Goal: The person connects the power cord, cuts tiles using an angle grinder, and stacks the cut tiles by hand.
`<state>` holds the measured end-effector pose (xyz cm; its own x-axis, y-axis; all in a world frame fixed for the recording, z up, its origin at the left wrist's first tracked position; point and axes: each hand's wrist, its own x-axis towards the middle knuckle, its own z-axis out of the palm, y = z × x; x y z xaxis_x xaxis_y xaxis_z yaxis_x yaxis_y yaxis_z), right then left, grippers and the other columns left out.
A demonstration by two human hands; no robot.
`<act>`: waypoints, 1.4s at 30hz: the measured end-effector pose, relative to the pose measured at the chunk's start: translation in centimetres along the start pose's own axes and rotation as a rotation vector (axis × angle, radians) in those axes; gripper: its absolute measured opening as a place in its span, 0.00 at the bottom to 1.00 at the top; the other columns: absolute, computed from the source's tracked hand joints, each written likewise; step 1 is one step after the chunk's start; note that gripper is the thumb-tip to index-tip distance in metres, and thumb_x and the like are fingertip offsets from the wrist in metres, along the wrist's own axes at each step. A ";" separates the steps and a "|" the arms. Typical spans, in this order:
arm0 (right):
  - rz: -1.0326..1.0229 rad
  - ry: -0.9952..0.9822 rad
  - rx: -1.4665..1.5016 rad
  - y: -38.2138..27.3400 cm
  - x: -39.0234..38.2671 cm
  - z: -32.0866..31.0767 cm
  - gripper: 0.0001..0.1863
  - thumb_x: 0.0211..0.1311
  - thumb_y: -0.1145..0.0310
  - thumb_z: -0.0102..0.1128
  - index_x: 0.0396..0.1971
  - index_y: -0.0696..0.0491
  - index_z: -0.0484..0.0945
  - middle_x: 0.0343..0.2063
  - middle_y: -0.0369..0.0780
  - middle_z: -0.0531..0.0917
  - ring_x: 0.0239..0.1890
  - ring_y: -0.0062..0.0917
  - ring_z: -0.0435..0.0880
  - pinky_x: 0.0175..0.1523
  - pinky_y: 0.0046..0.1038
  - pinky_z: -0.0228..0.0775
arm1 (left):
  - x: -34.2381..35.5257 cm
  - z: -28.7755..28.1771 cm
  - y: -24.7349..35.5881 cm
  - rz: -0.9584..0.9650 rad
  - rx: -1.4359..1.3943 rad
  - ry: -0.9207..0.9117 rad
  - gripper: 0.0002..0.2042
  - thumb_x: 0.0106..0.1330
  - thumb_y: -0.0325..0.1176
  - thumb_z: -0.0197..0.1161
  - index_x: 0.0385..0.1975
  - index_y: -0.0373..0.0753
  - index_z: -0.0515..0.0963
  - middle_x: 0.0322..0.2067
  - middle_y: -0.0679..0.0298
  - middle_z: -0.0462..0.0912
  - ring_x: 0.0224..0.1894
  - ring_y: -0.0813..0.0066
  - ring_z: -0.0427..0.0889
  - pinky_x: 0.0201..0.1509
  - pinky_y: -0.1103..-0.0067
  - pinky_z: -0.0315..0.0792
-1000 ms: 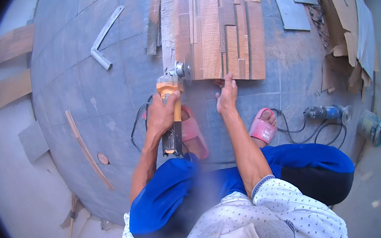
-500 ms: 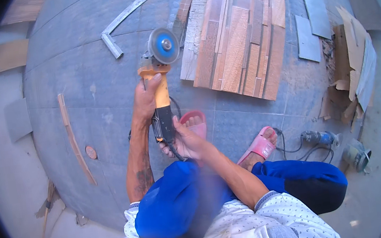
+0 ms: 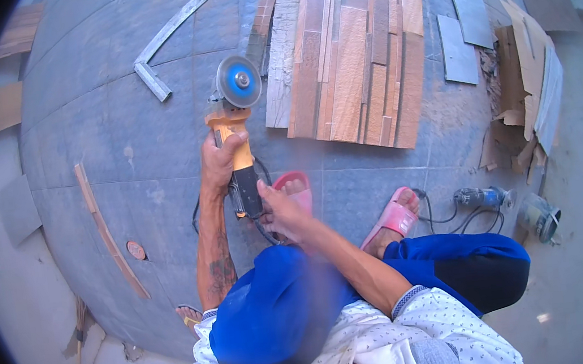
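My left hand is wrapped round the yellow neck of an angle grinder, which points away from me. Its round grey-and-blue cutting disc faces up at the far end, with a smeared rim. Beside the grinder's black rear end is my right hand, its thumb stretched along the body and its fingers apart by the cable. Whether the thumb touches the casing is hard to see. Far right of the disc lies a panel of brown, wood-like and stone-like strips.
A metal angle square and a narrow strip lie on the tiled floor at left. At right are a second grinder with its cable, torn cardboard and grey tile pieces. Another person's sandalled foot shows at lower left.
The grinder sits slightly lower and further left in the picture. My right hand's fingers have drawn back from under its rear end. Another person's feet have appeared at lower left.
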<state>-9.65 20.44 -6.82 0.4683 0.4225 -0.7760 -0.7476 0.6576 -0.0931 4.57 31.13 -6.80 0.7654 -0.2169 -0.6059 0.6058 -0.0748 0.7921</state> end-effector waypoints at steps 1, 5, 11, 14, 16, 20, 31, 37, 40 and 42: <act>0.017 0.023 0.004 -0.1 -0.2 0.3 0.29 0.65 0.45 0.61 0.57 0.49 0.68 0.38 0.36 0.80 0.43 0.25 0.78 0.45 0.30 0.71 | 0.1 -0.1 -0.1 0.042 -0.016 -0.031 0.23 0.58 0.41 0.68 0.46 0.33 0.71 0.28 0.62 0.78 0.22 0.75 0.81 0.25 0.79 0.77; -0.135 -0.131 -0.050 0.1 -0.2 1.0 0.30 0.64 0.51 0.65 0.59 0.51 0.66 0.42 0.37 0.79 0.45 0.24 0.78 0.46 0.31 0.70 | 0.0 -0.7 -0.3 0.000 -0.149 -0.063 0.23 0.57 0.40 0.69 0.45 0.33 0.71 0.31 0.61 0.79 0.24 0.74 0.81 0.27 0.79 0.77; -0.628 0.212 -0.889 1.0 2.6 0.2 0.33 0.62 0.55 0.67 0.59 0.59 0.63 0.46 0.44 0.80 0.43 0.24 0.80 0.48 0.28 0.73 | 0.9 -0.6 -1.9 0.126 0.502 0.147 0.20 0.53 0.35 0.71 0.42 0.32 0.73 0.33 0.60 0.81 0.29 0.75 0.81 0.34 0.78 0.76; -0.327 0.239 -0.380 -0.1 3.2 -2.4 0.29 0.64 0.64 0.65 0.61 0.57 0.64 0.55 0.43 0.76 0.56 0.28 0.76 0.56 0.27 0.69 | 1.4 -1.2 -2.7 0.091 0.381 0.148 0.18 0.51 0.32 0.70 0.40 0.32 0.74 0.32 0.61 0.81 0.31 0.76 0.80 0.35 0.77 0.76; -0.602 0.302 -0.322 -1.7 3.6 -4.3 0.27 0.65 0.65 0.64 0.60 0.54 0.65 0.56 0.40 0.76 0.59 0.28 0.74 0.56 0.28 0.68 | 1.3 -2.3 -3.1 0.026 0.264 0.167 0.17 0.51 0.31 0.69 0.40 0.31 0.75 0.31 0.64 0.80 0.32 0.77 0.80 0.35 0.77 0.75; -0.637 0.110 0.562 -3.8 3.6 -6.1 0.21 0.68 0.67 0.60 0.58 0.45 0.67 0.56 0.33 0.74 0.58 0.21 0.73 0.52 0.35 0.67 | 0.8 -4.7 -3.7 0.048 0.155 0.139 0.17 0.51 0.30 0.68 0.40 0.31 0.75 0.31 0.65 0.80 0.30 0.78 0.79 0.35 0.79 0.74; -0.513 0.108 0.497 -6.7 2.7 -1.7 0.17 0.65 0.65 0.64 0.49 0.46 0.69 0.44 0.33 0.78 0.46 0.19 0.76 0.45 0.29 0.69 | -0.2 -6.7 -5.7 0.042 0.335 0.247 0.16 0.51 0.34 0.68 0.36 0.31 0.77 0.30 0.62 0.82 0.31 0.75 0.80 0.37 0.77 0.74; -0.576 0.109 0.187 -9.9 1.1 0.4 0.14 0.66 0.63 0.64 0.45 0.50 0.71 0.35 0.33 0.78 0.35 0.18 0.75 0.40 0.27 0.70 | -1.1 -6.5 -5.3 -0.034 0.503 0.404 0.23 0.52 0.37 0.69 0.44 0.30 0.74 0.30 0.53 0.83 0.32 0.61 0.83 0.38 0.68 0.75; -0.589 0.108 -0.005 -11.5 0.3 1.4 0.12 0.65 0.65 0.63 0.43 0.51 0.72 0.31 0.34 0.78 0.31 0.19 0.75 0.38 0.26 0.70 | -1.7 -6.5 -5.6 0.032 0.786 0.458 0.24 0.53 0.37 0.68 0.47 0.30 0.72 0.36 0.46 0.81 0.40 0.49 0.81 0.46 0.63 0.74; -0.583 0.151 -0.098 -12.2 -0.2 1.8 0.14 0.63 0.66 0.63 0.44 0.53 0.73 0.31 0.34 0.78 0.31 0.19 0.76 0.38 0.24 0.70 | -1.9 -6.4 -6.2 0.206 0.829 0.470 0.23 0.54 0.36 0.67 0.47 0.29 0.71 0.39 0.44 0.79 0.45 0.46 0.77 0.50 0.61 0.71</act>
<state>0.23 13.39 -4.37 0.7471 -0.0878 -0.6589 -0.4310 0.6907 -0.5807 0.77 38.21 -11.08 0.9568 0.0944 -0.2749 0.2430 -0.7790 0.5780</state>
